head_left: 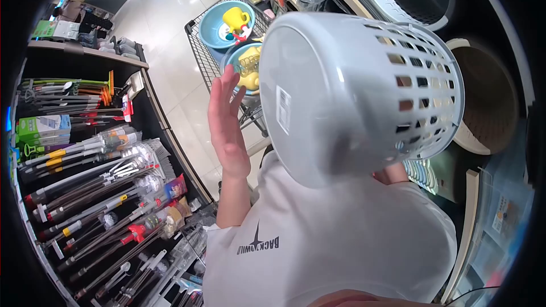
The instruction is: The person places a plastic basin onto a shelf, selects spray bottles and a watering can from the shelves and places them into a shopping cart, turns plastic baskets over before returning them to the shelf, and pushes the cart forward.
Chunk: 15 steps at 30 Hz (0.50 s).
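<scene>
A pale grey laundry basket [318, 91] with rectangular holes in its wall is tilted on its side before my chest, its base with a white label facing left. My left hand [227, 119] is raised just left of that base, open and empty, its fingers stretched out. Beneath the basket's lower right side, only a small part of my right hand or wrist [392, 173] shows; its fingers are hidden behind the basket, so its grip cannot be seen.
A wire shopping cart [197, 45] holds blue basins [211, 27] with yellow items. Mops and brushes hang on the left shelf rack [156, 99]. More baskets [489, 96] stand at the right, near hangers [421, 175] and clear plastic boxes [497, 244].
</scene>
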Each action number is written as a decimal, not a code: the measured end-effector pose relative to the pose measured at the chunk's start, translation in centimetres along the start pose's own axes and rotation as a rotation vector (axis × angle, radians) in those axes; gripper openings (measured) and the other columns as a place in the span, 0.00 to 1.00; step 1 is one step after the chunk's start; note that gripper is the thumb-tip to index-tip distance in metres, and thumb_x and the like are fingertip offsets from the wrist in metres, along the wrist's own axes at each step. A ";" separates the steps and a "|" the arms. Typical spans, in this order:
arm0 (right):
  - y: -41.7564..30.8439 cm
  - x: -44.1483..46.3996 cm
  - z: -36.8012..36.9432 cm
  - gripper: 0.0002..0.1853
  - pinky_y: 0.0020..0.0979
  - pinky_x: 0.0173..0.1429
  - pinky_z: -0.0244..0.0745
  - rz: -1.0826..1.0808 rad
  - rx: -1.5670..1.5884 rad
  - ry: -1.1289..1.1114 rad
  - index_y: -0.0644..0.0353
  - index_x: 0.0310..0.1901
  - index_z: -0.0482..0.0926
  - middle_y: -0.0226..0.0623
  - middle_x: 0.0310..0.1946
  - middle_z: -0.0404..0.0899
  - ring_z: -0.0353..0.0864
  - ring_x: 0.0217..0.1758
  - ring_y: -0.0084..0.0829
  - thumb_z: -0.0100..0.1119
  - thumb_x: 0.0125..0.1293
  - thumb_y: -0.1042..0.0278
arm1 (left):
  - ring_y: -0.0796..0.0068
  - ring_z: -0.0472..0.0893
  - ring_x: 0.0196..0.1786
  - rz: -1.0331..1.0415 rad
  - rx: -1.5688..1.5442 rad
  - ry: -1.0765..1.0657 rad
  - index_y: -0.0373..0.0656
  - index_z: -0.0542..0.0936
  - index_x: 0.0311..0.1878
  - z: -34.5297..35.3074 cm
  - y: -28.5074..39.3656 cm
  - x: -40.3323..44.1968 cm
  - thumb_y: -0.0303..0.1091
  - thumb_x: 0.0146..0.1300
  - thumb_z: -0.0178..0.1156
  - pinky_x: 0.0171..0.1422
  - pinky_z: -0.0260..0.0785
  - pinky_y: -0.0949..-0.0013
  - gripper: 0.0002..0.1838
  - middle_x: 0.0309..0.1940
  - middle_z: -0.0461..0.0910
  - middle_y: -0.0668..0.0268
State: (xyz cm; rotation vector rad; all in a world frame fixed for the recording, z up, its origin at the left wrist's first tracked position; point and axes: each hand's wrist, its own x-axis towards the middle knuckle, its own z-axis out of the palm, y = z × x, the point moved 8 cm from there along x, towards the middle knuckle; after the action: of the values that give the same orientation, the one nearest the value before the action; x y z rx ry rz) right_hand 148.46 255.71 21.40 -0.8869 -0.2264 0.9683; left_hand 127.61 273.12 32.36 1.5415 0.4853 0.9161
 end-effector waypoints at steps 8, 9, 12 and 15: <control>-0.8 0.3 -0.3 0.30 0.37 0.58 0.80 -0.029 0.019 0.076 0.55 0.75 0.63 0.44 0.63 0.79 0.84 0.57 0.35 0.60 0.79 0.54 | 0.52 0.63 0.83 -0.004 -0.096 -0.103 0.31 0.51 0.85 0.5 2.1 0.0 0.76 0.61 0.67 0.85 0.55 0.49 0.67 0.82 0.59 0.46; -0.6 0.1 0.0 0.31 0.38 0.59 0.80 -0.026 0.022 0.082 0.55 0.76 0.63 0.44 0.63 0.79 0.83 0.58 0.36 0.60 0.78 0.54 | 0.53 0.63 0.83 -0.011 -0.054 -0.098 0.31 0.52 0.84 0.3 2.1 -0.1 0.76 0.60 0.67 0.85 0.56 0.50 0.67 0.82 0.60 0.46; 0.2 -0.4 0.7 0.32 0.39 0.61 0.78 -0.010 0.031 0.102 0.54 0.76 0.63 0.44 0.65 0.78 0.82 0.60 0.37 0.60 0.78 0.53 | 0.47 0.65 0.82 0.067 -0.025 -0.129 0.34 0.57 0.84 -0.2 2.4 -0.3 0.72 0.64 0.66 0.83 0.58 0.44 0.60 0.80 0.63 0.44; 0.4 -0.3 1.6 0.33 0.40 0.64 0.77 -0.007 0.039 0.113 0.53 0.77 0.63 0.45 0.67 0.77 0.81 0.62 0.38 0.61 0.77 0.52 | 0.47 0.67 0.80 0.146 -0.015 -0.127 0.34 0.63 0.81 -0.5 2.8 -0.5 0.68 0.68 0.65 0.81 0.61 0.47 0.53 0.78 0.66 0.44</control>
State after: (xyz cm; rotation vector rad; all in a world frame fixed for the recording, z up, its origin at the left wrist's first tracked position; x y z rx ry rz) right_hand 147.19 256.47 22.16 -0.9019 -0.1138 0.9099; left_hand 126.41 272.54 34.88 1.6262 0.2765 0.9239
